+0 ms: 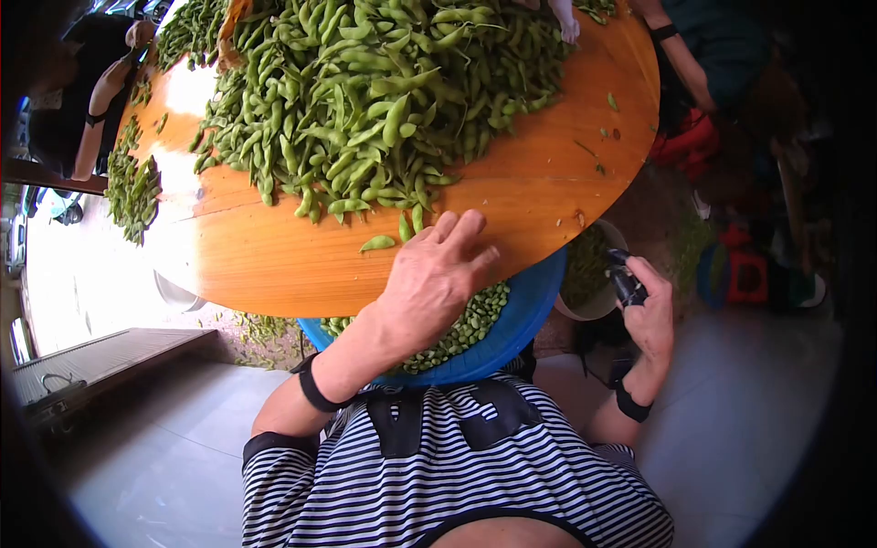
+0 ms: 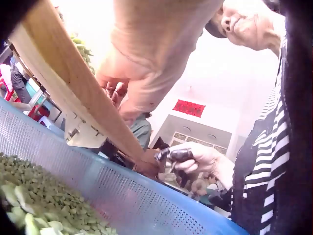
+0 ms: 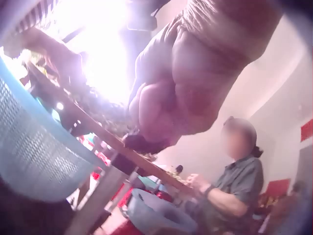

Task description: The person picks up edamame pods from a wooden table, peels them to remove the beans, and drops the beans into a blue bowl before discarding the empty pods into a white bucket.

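My left hand (image 1: 434, 279) reaches over the near edge of the wooden table, fingers pointing at a big heap of green soybean pods (image 1: 365, 100). A few pods lie just ahead of its fingertips, and a single pod (image 1: 377, 243) rests to their left. Under that arm a blue perforated basket (image 1: 541, 292) holds shelled green beans (image 1: 480, 320). Off the table's right edge, my right hand (image 1: 650, 315) is raised with loosely bent fingers. Black coverings (image 1: 628, 285) wrap its thumb and a finger; nothing shows held between them.
The round wooden table (image 1: 274, 265) carries a smaller pile of pods (image 1: 134, 196) at left. A pale bucket (image 1: 585, 310) with green scraps stands below the right edge. Other people sit around the table, one in a dark green shirt (image 3: 244, 181). A folded panel (image 1: 119, 356) lies at left.
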### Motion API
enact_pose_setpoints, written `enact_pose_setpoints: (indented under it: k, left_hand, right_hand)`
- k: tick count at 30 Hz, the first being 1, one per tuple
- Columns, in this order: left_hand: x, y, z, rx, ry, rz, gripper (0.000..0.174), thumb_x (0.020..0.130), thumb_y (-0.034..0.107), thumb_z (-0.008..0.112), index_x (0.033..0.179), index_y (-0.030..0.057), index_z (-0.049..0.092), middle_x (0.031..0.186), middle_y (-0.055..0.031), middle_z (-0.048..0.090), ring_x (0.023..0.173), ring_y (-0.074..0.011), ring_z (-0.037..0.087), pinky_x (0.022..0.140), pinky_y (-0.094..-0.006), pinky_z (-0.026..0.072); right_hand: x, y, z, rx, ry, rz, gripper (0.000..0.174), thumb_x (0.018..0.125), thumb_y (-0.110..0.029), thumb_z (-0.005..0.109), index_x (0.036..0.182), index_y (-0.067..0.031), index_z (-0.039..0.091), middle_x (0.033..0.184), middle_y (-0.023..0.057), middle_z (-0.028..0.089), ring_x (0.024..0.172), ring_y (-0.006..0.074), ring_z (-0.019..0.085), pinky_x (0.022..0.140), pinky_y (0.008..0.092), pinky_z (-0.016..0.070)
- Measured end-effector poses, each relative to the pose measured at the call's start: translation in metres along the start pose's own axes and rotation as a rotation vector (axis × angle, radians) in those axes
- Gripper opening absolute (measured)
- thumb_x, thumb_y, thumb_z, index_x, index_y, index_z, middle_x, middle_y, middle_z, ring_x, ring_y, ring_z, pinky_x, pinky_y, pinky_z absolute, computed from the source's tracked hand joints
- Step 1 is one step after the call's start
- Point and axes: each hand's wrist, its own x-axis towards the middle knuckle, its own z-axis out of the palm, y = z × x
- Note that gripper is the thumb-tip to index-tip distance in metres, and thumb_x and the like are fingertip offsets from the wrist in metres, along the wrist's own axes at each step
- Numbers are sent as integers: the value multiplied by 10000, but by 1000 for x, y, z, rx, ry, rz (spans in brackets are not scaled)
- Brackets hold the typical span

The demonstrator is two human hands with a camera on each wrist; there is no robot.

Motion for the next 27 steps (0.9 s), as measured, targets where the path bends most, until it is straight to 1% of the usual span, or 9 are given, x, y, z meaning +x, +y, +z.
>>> enact_pose_setpoints:
  k: [1,3,7,11,13,14,15,20,27]
  left_hand:
    - [3,0,4,47,9,35,250,719,79,669,967,71,635,937,-93,516,828,-273,552,674,-389,487]
    - [5,-1,7,10,9,38,208,721,89,679,914,63,605,965,-101,512,855,-286,546,688,-396,480]
    - [0,1,3,-60,-30,-48,225,707,55,686,896,48,563,944,-104,519,869,-294,560,683,-401,481]
    - [-8,7,0,-71,-38,-80,203,743,-37,604,928,24,550,832,-113,529,761,-301,570,627,-373,487]
    - [-9,10,1,-523,117,-280,160,786,-65,634,920,5,582,789,-90,592,675,-207,598,618,-301,481]
    - [-9,14,1,-671,142,-344,105,839,-52,634,925,-6,596,766,-50,614,637,-109,559,597,-246,449]
    - [-10,14,4,-674,143,-342,105,839,-52,634,925,-6,596,766,-50,614,637,-109,559,597,-246,449]
    - [-15,14,5,-1283,49,-675,59,900,53,651,911,4,621,792,20,592,642,-39,497,544,-183,394]
    - [-16,12,0,-1385,22,-754,80,889,83,673,894,16,631,742,27,584,609,-31,480,520,-178,368]
  right_hand:
    - [1,-9,11,325,1,-11,253,698,91,487,917,59,609,748,64,609,651,119,564,560,243,446]
    - [2,-35,23,474,-168,-16,261,696,103,458,904,43,604,754,25,588,625,88,538,543,205,426]
    - [-1,-51,57,572,-212,24,252,738,82,528,970,44,621,705,15,613,595,57,539,526,215,423]
    - [-7,-62,81,602,-172,76,315,780,69,552,1086,38,621,660,11,575,572,60,523,518,227,425]
    - [-8,-64,84,640,-179,24,332,759,76,555,1084,48,617,702,21,580,587,61,527,525,224,423]
    - [-9,-68,84,637,-176,25,332,759,76,555,1084,48,617,702,21,580,587,61,527,525,224,423]
    - [-9,-73,81,656,-203,12,338,747,76,558,1080,53,615,728,27,580,599,63,529,530,221,423]
    - [-2,-79,78,671,-261,-28,350,731,71,566,1078,62,611,788,41,574,627,73,534,547,220,427]
    - [1,-84,78,637,-273,-116,340,722,77,556,1058,73,603,789,46,529,643,92,516,554,229,414]
